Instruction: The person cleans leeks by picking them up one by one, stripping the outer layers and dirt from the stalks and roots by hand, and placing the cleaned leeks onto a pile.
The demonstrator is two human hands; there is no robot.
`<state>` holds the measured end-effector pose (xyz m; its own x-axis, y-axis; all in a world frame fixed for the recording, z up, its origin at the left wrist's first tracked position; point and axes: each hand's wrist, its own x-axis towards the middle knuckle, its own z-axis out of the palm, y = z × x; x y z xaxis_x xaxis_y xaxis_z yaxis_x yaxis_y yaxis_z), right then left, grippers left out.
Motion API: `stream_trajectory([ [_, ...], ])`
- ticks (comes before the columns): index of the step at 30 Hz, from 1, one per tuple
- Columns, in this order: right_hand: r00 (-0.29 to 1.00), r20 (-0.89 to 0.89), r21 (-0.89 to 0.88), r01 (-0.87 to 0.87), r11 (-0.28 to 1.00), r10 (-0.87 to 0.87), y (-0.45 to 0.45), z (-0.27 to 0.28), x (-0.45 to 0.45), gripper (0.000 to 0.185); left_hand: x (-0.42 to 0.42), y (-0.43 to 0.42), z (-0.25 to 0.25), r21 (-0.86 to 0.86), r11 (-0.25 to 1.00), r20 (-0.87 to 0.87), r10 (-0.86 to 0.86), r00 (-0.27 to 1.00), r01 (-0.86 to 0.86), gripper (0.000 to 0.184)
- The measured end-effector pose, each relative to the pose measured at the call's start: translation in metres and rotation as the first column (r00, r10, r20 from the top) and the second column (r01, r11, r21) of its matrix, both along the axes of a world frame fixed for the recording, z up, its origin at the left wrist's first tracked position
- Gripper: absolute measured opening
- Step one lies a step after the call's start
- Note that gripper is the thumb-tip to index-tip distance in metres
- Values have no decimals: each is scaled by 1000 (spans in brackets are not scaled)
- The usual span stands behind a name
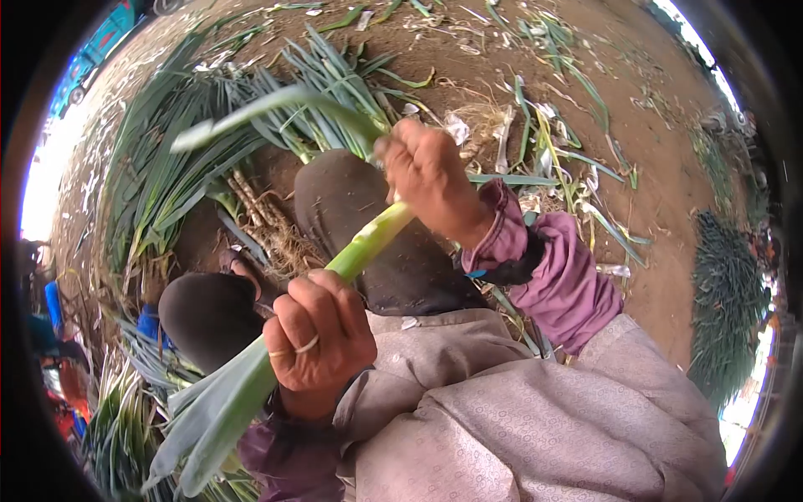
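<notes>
A leek [368, 244] lies diagonally across my lap, its pale stem up and to the right, its broad green leaves spreading to the lower left. My left hand [318, 335], with a ring on one finger, is wrapped round the leek where the stem meets the leaves. Near the stem's upper end my right hand [431, 176] is closed on a green leaf [293, 102], which arches out to the left and is blurred at its tip. The stem's far end is hidden behind my right hand.
Piled leeks [180, 142] lie on the soil beyond my knees, some with roots [284, 238] showing. More leeks [125, 427] are at the lower left. Leaf scraps [577, 167] litter the ground at the right. A large green heap [726, 309] stands at the far right.
</notes>
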<state>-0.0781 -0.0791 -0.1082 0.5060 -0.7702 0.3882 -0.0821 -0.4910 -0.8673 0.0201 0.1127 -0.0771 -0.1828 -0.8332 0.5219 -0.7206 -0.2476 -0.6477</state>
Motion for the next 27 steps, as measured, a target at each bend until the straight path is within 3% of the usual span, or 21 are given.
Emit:
stream_trajectory([
  [2,993,92,292,49,955,-79,-28,-6,-10,25,-2,1,-2,12,1000,1,-17,1000,17,13],
  [4,949,210,610,62,790,-236,-63,-12,-32,25,1,6,0,28,999,-43,-26,999,27,14],
  [6,891,214,716,136,685,-400,-94,-6,-59,25,9,18,0,44,999,-100,-22,995,27,15],
  [10,842,253,661,209,721,-476,-200,-29,-161,17,25,53,8,114,992,-321,-20,947,59,16],
  [11,798,211,637,326,699,-565,-203,-13,-173,13,28,62,13,125,990,-379,-12,925,64,18],
  [12,746,172,608,434,665,-644,-207,3,-183,9,27,70,19,167,981,-442,-10,897,94,20],
  [13,811,72,282,542,792,-581,-229,-8,-219,9,24,79,26,212,969,-501,-4,866,127,24],
  [14,838,-48,-81,539,838,-544,-262,-20,-269,9,24,85,30,252,953,-555,2,832,166,27],
  [15,735,-224,-328,562,760,-640,-284,-20,-312,11,27,88,29,197,972,-597,17,802,126,28],
  [16,553,-381,-454,586,671,-741,-307,-17,-359,14,36,95,27,223,969,-661,72,747,104,28],
  [18,265,-603,-495,614,614,-752,-344,-22,-439,20,57,121,27,294,955,-759,205,618,45,28],
  [20,417,-661,-177,722,669,-624,-360,-37,-457,26,66,112,25,312,950,-861,272,430,23,29],
  [22,22,-756,-587,419,692,-655,-235,-13,-316,28,69,99,17,269,963,-957,267,112,8,25],
  [24,417,-561,-717,188,672,-715,-204,-47,-268,29,66,76,35,365,928,-872,369,-322,75,23],
  [25,398,-884,-187,180,966,-245,-181,-24,-217,41,65,67,43,407,904,-753,412,-513,129,23],
  [26,798,-603,90,55,994,10,-154,-48,-190,27,64,60,46,407,900,-716,422,-557,158,23],
  [27,899,-295,373,-205,905,325,-106,-34,-144,25,62,54,48,404,895,-674,431,-600,188,22],
])
